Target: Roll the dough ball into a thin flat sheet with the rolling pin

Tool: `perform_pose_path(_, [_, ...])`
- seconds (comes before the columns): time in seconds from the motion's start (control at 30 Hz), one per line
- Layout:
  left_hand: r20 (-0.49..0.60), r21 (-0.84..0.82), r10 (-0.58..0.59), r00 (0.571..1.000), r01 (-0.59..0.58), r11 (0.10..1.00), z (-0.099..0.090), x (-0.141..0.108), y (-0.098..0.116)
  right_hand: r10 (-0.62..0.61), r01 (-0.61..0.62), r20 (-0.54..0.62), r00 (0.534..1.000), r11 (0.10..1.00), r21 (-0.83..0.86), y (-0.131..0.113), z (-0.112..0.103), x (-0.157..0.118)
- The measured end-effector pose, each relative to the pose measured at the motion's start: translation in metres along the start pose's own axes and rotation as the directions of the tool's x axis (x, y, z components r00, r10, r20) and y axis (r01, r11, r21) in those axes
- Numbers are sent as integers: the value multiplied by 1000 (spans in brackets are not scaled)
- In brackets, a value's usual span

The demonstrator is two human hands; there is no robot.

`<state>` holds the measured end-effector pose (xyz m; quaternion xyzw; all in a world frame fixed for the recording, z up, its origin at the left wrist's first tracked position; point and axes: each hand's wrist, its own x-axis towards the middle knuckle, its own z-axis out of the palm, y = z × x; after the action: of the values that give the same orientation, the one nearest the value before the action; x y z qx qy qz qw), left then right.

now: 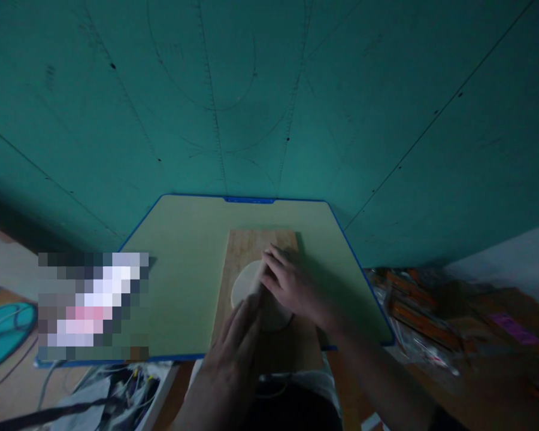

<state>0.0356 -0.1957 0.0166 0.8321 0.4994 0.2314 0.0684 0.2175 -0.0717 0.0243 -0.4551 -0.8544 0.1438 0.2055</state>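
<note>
A round, flat sheet of pale dough (pixel 243 283) lies on a wooden board (pixel 242 242). Across it, at a slant, runs a pale, slim rolling pin (pixel 257 283), partly covered by both hands. My right hand (pixel 291 285) grips its far end, fingers laid over the wood. Closer to me, my left hand (pixel 239 335) rests along the near end, its fingers pointing forward and partly hidden. The dim, blurred light hides how tightly the fingers close. My right hand and the pin cover part of the dough.
The wooden board lies on a pale green panel (pixel 179 269) edged in blue. Behind it rises a green marked wall (pixel 251 131). Plastic-wrapped packets (pixel 413 323) and a cardboard box (pixel 498 311) lie right. Cables fill a white bin (pixel 130 389) at lower left, near a pixelated patch.
</note>
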Motion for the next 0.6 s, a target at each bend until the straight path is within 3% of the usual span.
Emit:
perform_pose_path(0.13, [54,68,32,998,-36,997,3,-9,12,-27,29,34,999,998,-50,-8,10,21])
perform_pose_path(0.27, [24,137,89,996,-91,986,4,-18,1,-23,34,107,994,994,-100,-11,21,41])
perform_pose_path(0.47, [17,81,3,1000,-5,997,-6,-27,-14,-70,98,201,977,986,-135,-20,34,66])
perform_pose_path(0.6, [25,77,-30,999,28,997,-8,-30,-13,-82,111,211,974,985,-130,-20,34,68])
